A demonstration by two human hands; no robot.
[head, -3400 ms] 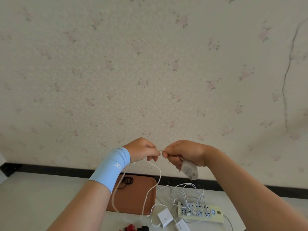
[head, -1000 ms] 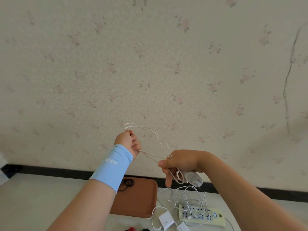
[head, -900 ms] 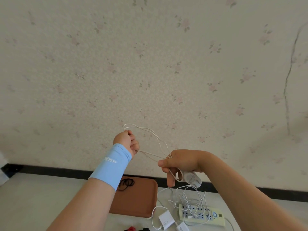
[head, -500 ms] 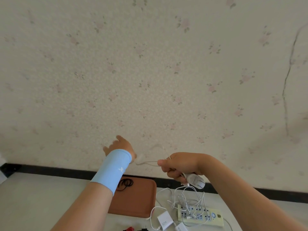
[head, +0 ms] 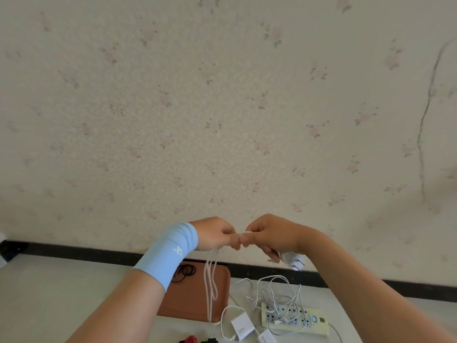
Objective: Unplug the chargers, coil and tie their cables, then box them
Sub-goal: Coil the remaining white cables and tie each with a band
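The left hand [head: 215,233] and right hand [head: 272,235] are pinching a white cable [head: 240,233] between curled fingers above the bench [head: 49,293]. That short stretch is running left to right, with the looped rest hanging straight down over the brown tray [head: 190,303]. The right hand is also gripping a white charger [head: 293,259] beneath its palm. A bench charger [head: 242,329] is showing "120W". The blue wrist sleeve [head: 168,253] is bearing a white logo too small to read.

1. Wall [head: 222,107]: pale floral paper, fills upper view.
2. Crack [head: 420,134]: runs down wall, R side.
3. Baseboard [head: 74,251]: black strip btw wall & table.
4. Table [head: 49,305]: white top.
5. Red item [head: 190,339], black item [head: 210,340]: bottom edge, cut off, near each other.
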